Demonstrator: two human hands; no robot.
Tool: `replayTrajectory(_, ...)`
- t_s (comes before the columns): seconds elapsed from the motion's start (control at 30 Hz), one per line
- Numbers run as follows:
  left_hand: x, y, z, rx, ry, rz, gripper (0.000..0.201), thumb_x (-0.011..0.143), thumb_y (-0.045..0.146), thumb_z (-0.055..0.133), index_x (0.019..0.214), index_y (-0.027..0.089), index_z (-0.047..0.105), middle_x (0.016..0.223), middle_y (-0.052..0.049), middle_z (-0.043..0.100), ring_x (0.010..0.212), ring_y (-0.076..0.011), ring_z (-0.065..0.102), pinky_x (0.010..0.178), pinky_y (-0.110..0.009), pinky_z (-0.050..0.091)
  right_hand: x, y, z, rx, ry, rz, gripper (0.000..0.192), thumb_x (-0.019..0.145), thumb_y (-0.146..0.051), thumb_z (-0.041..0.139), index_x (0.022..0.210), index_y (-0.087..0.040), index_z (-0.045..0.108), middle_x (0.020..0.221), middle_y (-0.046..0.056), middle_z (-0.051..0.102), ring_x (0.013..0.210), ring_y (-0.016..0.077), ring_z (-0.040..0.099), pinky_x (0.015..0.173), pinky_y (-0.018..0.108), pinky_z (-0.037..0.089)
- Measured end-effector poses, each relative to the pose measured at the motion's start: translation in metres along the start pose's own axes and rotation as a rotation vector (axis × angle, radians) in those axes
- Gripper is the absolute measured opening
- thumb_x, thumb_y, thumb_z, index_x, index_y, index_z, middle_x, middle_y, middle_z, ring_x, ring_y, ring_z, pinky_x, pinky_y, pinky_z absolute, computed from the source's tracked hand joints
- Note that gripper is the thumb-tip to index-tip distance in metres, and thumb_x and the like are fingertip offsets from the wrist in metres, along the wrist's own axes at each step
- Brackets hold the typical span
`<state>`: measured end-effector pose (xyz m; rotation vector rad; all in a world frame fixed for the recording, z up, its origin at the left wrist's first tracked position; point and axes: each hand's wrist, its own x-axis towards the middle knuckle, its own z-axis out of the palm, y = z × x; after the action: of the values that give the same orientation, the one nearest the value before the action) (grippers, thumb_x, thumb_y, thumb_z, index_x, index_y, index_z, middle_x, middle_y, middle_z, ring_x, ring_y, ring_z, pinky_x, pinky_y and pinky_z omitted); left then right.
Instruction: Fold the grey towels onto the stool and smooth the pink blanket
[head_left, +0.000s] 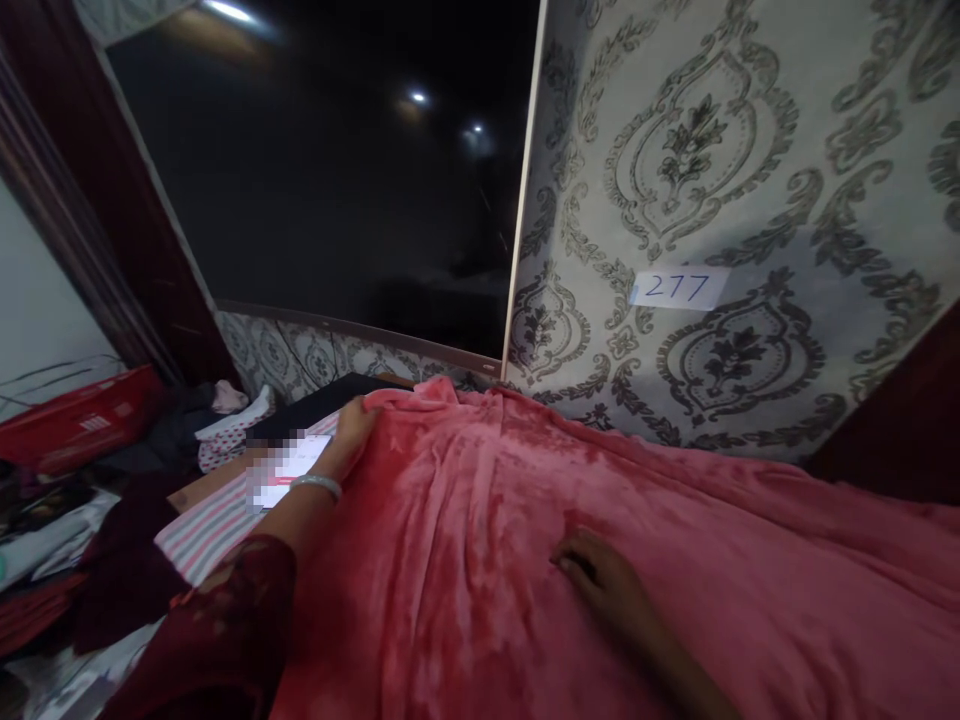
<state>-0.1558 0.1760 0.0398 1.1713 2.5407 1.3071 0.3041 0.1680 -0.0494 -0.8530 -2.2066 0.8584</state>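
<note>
A large pink fleece blanket [570,520] lies spread over the surface in front of me, creased lengthwise. My left hand [350,430] rests on its far left edge, fingers curled over the hem, a silver bangle on the wrist. Flat on the middle of the blanket lies my right hand [596,580], palm down with its fingers together. Neither hand lifts the cloth.
A pink-and-white striped cloth [206,530] and a blurred white item [289,470] lie left of the blanket. Mixed clothes [225,425] and a red box [79,418] are piled further left. Patterned wallpaper with a "277" label [679,288] and a dark window [337,180] stand behind.
</note>
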Motion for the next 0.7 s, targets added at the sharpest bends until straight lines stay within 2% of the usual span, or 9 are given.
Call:
replayTrajectory(0.07,0.005,0.003,-0.002,0.091,0.057,-0.03,0.033,0.087,0.034,0.052,0.111,0.014,0.064,0.109,-0.018,0.07,0.103,-0.0347,0.066,0.082,-0.043,0.052,0.0,0.0,0.0,-0.002,0.001,-0.011,0.024,0.091,-0.037,0.049,0.085,-0.024,0.068,0.089,0.008,0.068,0.086,0.0235,0.062,0.079,0.035,0.048)
replayTrajectory(0.2,0.003,0.008,-0.005,0.223,0.044,-0.036,0.05,0.082,0.034,0.062,0.123,0.006,0.059,0.12,-0.027,0.064,0.112,-0.0415,0.061,0.09,-0.049,0.049,0.0,0.001,0.001,-0.001,-0.014,-0.019,0.023,0.092,-0.033,0.049,0.086,-0.023,0.068,0.089,0.007,0.068,0.086,0.0225,0.062,0.078,0.033,0.048)
replayTrajectory(0.27,-0.004,0.014,-0.004,0.29,0.091,0.02,0.057,0.084,0.034,0.061,0.133,0.006,0.054,0.133,-0.029,0.055,0.126,-0.0445,0.051,0.1,-0.055,0.043,0.001,0.001,0.001,-0.007,-0.006,-0.023,0.022,0.091,-0.032,0.049,0.086,-0.023,0.068,0.089,0.007,0.068,0.086,0.0223,0.062,0.078,0.033,0.047)
replayTrajectory(0.33,-0.012,0.023,0.0,0.372,0.1,0.169,0.055,0.087,0.029,0.055,0.137,0.007,0.052,0.14,-0.029,0.049,0.134,-0.0454,0.042,0.107,-0.059,0.036,0.001,0.0,0.001,-0.016,0.0,-0.032,0.021,0.092,-0.031,0.049,0.085,-0.023,0.067,0.089,0.007,0.068,0.086,0.0221,0.062,0.078,0.033,0.047)
replayTrajectory(0.43,-0.03,0.038,0.017,0.418,-0.079,0.445,0.047,0.088,0.025,0.052,0.132,0.012,0.059,0.135,-0.021,0.057,0.129,-0.0367,0.05,0.109,-0.048,0.039,0.003,-0.001,0.001,-0.034,-0.002,-0.043,0.02,0.092,-0.028,0.049,0.085,-0.022,0.067,0.089,0.007,0.068,0.087,0.0214,0.061,0.078,0.033,0.047)
replayTrajectory(0.5,-0.048,0.044,0.034,0.397,-0.242,0.557,0.047,0.088,0.03,0.055,0.132,0.018,0.061,0.136,-0.014,0.061,0.128,-0.0301,0.053,0.112,-0.04,0.039,0.004,-0.001,0.001,-0.051,0.002,-0.05,0.019,0.091,-0.025,0.05,0.085,-0.022,0.068,0.089,0.006,0.068,0.087,0.0208,0.062,0.079,0.032,0.047)
replayTrajectory(0.53,-0.058,0.045,0.043,0.404,-0.318,0.582,0.049,0.088,0.035,0.056,0.136,0.021,0.059,0.14,-0.011,0.059,0.132,-0.0288,0.051,0.114,-0.04,0.036,0.005,0.0,0.001,-0.063,0.003,-0.054,0.019,0.091,-0.024,0.051,0.086,-0.022,0.069,0.088,0.006,0.069,0.087,0.0205,0.062,0.08,0.032,0.047)
replayTrajectory(0.63,-0.086,0.044,0.064,0.48,-0.494,0.566,0.061,0.091,0.044,0.052,0.149,0.024,0.047,0.159,-0.012,0.041,0.148,-0.0338,0.031,0.121,-0.056,0.02,0.008,0.002,0.002,-0.094,0.029,-0.074,0.018,0.09,-0.02,0.052,0.087,-0.021,0.07,0.088,0.006,0.069,0.086,0.0196,0.062,0.079,0.031,0.046)
replayTrajectory(0.7,-0.097,0.043,0.069,0.527,-0.525,0.511,0.062,0.094,0.044,0.047,0.152,0.026,0.042,0.163,-0.012,0.033,0.152,-0.0363,0.021,0.12,-0.064,0.012,0.01,0.002,0.004,-0.109,0.056,-0.09,0.017,0.088,-0.016,0.053,0.086,-0.021,0.07,0.088,0.005,0.07,0.085,0.0189,0.062,0.078,0.031,0.047)
